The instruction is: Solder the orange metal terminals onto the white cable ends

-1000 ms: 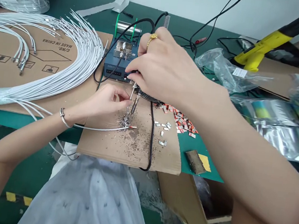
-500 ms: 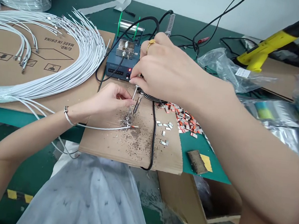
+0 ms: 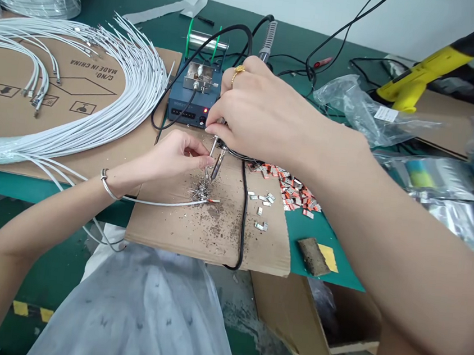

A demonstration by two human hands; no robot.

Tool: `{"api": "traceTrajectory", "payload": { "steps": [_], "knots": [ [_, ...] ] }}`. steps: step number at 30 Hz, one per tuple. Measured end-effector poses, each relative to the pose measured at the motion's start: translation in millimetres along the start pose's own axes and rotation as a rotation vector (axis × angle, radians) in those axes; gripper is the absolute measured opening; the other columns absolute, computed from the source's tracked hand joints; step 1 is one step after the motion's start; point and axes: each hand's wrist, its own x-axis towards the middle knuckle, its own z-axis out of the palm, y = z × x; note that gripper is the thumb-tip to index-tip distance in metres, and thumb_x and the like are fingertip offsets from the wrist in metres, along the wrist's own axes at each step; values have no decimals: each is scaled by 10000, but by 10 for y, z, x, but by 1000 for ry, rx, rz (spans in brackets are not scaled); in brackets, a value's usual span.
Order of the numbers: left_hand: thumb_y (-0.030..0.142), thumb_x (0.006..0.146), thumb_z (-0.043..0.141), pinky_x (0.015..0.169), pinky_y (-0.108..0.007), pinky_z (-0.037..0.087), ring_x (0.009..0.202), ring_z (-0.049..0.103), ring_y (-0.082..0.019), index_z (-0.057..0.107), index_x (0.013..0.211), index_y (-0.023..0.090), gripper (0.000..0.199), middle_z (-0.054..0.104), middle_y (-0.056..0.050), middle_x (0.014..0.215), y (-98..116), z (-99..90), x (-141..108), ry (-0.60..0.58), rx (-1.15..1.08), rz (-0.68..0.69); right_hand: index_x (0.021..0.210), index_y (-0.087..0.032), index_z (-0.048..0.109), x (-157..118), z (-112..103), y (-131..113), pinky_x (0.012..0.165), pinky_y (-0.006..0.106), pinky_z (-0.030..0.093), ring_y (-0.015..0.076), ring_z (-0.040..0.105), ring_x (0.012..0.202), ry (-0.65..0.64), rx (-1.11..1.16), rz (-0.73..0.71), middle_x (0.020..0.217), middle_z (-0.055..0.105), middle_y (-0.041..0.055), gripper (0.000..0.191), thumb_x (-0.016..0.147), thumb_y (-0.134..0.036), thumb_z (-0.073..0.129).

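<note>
Between the fingertips of my left hand (image 3: 184, 152) is a thin pale piece (image 3: 213, 146), slanting upward. My right hand (image 3: 248, 105) is closed above it, with its thumb and forefinger pinching the upper end. A metal soldering iron tip (image 3: 218, 165) points down beside the piece; the iron's middle is hidden behind my right hand, and its coiled cable end (image 3: 269, 38) shows above. Dark solder scraps (image 3: 200, 189) lie below the tip. A white wire (image 3: 162, 203) ends near them in an orange and silver connector (image 3: 213, 201) on the cardboard (image 3: 163, 231).
A blue soldering station (image 3: 188, 113) stands behind my hands. A large bundle of white wires (image 3: 139, 96) curves at left. Orange and silver connectors (image 3: 297, 192), a brown sponge (image 3: 313, 257) and a black cable (image 3: 243, 218) lie at right, near plastic bags (image 3: 354, 108).
</note>
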Motion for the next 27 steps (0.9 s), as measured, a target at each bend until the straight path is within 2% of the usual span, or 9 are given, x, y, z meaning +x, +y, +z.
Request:
{"api": "traceTrajectory", "payload": {
  "steps": [5,10,13,27],
  "knots": [
    [254,714,636,514,-225,385,542,507,-91,692,710,96,167,666,-30,645,7,-14,11,-35,-17,-16,466,-245,556,-9,0,3,815,449,366,277,509,887,28,187,52,609,538,43,278,620,-24,622],
    [268,737,619,505,-222,367,531,489,-83,689,719,103,180,663,-22,647,-7,-32,17,-95,-10,25,515,-250,573,-17,22,33,776,429,382,262,508,866,-1,63,-5,614,569,43,233,667,-80,617],
    [259,734,614,497,-221,359,533,482,-83,691,724,104,173,660,-21,646,-13,-35,19,-90,-2,39,526,-248,577,-13,27,40,755,416,391,252,506,846,-5,1,-15,636,585,50,215,685,-107,610],
    [279,696,654,505,-226,383,534,510,-92,696,714,107,178,662,-22,630,-27,-27,9,-95,-41,-54,530,-247,580,-10,18,38,735,391,402,235,524,796,-7,-47,-30,574,560,42,212,718,-150,597]
  ]
}}
